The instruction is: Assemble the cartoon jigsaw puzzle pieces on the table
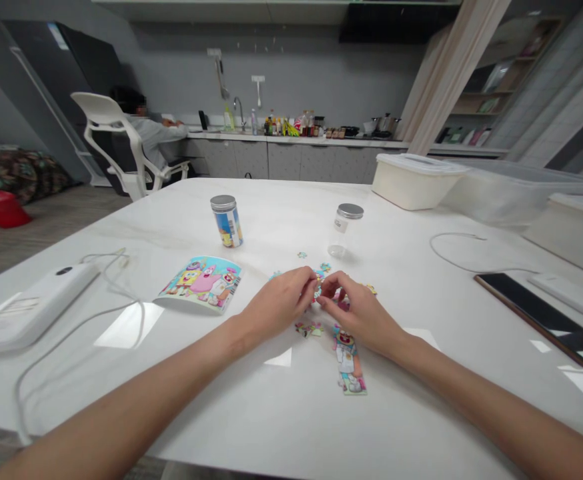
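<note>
Small printed jigsaw pieces (325,267) lie scattered on the white table (121,373) beneath your curled left hand (277,301) and right hand (359,315); I can't tell if they grip one. Nearby: one joined strip (349,360), one printed jar (226,221), one clear jar (345,230).
</note>
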Demonstrator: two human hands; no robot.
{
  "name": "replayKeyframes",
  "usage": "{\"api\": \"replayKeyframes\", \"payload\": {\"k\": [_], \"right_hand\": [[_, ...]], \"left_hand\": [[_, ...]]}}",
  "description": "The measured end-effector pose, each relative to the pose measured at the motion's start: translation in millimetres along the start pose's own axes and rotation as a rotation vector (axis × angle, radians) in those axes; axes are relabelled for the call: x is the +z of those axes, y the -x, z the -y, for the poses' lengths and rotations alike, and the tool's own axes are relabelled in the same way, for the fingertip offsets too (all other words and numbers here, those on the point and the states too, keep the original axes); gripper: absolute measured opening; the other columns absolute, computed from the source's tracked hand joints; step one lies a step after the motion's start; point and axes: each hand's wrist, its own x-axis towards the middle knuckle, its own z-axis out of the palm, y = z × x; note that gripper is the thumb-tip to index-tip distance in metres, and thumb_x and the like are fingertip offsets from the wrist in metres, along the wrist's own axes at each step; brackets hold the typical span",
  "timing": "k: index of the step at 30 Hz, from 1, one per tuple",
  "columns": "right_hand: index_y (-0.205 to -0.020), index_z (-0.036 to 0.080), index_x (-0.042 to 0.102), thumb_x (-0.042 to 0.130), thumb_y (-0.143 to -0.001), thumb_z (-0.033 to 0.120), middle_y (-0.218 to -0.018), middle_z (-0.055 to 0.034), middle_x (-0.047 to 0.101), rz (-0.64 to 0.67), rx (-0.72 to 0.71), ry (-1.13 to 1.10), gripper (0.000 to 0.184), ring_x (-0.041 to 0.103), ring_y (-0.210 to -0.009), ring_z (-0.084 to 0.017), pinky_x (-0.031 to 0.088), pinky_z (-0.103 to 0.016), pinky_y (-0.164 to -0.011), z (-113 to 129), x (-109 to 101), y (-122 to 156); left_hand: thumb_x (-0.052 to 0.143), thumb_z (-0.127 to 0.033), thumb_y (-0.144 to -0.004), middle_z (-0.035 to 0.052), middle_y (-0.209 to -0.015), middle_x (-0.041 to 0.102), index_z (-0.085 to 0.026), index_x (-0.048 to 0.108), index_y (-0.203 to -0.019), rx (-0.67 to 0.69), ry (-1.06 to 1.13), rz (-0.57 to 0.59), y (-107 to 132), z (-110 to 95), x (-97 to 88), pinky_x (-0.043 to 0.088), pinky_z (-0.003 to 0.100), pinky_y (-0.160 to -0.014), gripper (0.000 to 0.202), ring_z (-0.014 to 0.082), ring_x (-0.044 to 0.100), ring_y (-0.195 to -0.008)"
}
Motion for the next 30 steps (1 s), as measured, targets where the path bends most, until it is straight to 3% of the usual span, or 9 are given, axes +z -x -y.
{"api": "replayKeyframes", "payload": {"k": [6,13,20,24,26,30], "right_hand": [[-0.092,0.022,0.055,0.052,-0.091,0.027,-0.084,-0.0008,0.065,-0.024,0.0,-0.094,0.006,0.06,-0.074,-0.014,0.045,-0.028,-0.064,4,-1,-1],[-0.091,0.021,0.06,0.053,-0.09,0.025,-0.087,-0.0017,0.068,0.032,0.009,-0.117,0.008,0.063,-0.078,-0.016,0.048,-0.03,-0.069,-4,-2,-3],[-0.085,0.02,0.062,0.056,-0.089,0.033,-0.081,-0.0023,0.066,0.049,0.03,-0.168,0.014,0.059,-0.072,-0.015,0.046,-0.029,-0.063,0,-3,-4],[-0.084,0.02,0.063,0.055,-0.09,0.039,-0.081,-0.0024,0.065,0.083,0.026,-0.217,0.021,0.059,-0.073,-0.015,0.046,-0.029,-0.065,-3,-9,-6],[-0.084,0.02,0.063,0.05,-0.092,0.042,-0.079,-0.002,0.064,0.036,0.031,-0.217,0.026,0.058,-0.071,-0.014,0.045,-0.029,-0.067,-9,-16,-9],[-0.079,0.019,0.059,0.042,-0.093,0.041,-0.069,-0.0011,0.058,-0.253,0.078,-0.269,0.031,0.054,-0.068,-0.015,0.041,-0.028,-0.061,-23,-28,-17]], "left_hand": [[0.05,-0.022,-0.095,-0.0014,-0.081,0.066,-0.019,0.055,-0.09,0.036,0.086,-0.026,0,0,2.1,0.044,0.024,-0.063,0.008,0.0106,0.057,-0.064],[0.054,-0.02,-0.092,-0.0026,-0.08,0.064,-0.019,0.053,-0.091,-0.012,0.082,-0.006,0,8,6.1,0.045,0.023,-0.063,0.001,0.01,0.056,-0.065],[0.054,-0.021,-0.091,-0.0006,-0.082,0.06,-0.019,0.055,-0.083,-0.008,0.03,-0.024,-1,8,3.8,0.041,0.024,-0.062,0.008,0.0115,0.053,-0.068],[0.055,-0.025,-0.089,-0.0021,-0.075,0.061,-0.018,0.056,-0.078,-0.116,0.196,0.038,-3,0,-3.1,0.04,0.023,-0.061,0.013,0.0104,0.052,-0.063],[0.057,-0.028,-0.088,-0.0027,-0.071,0.063,-0.018,0.059,-0.076,-0.2,0.319,0.107,-4,-3,-7.6,0.041,0.023,-0.06,0.015,0.0097,0.051,-0.059],[0.057,-0.031,-0.084,-0.0015,-0.069,0.064,-0.017,0.065,-0.077,-0.296,0.411,0.287,-5,-3,-14.0,0.041,0.023,-0.059,0.017,0.011,0.054,-0.06]]}}
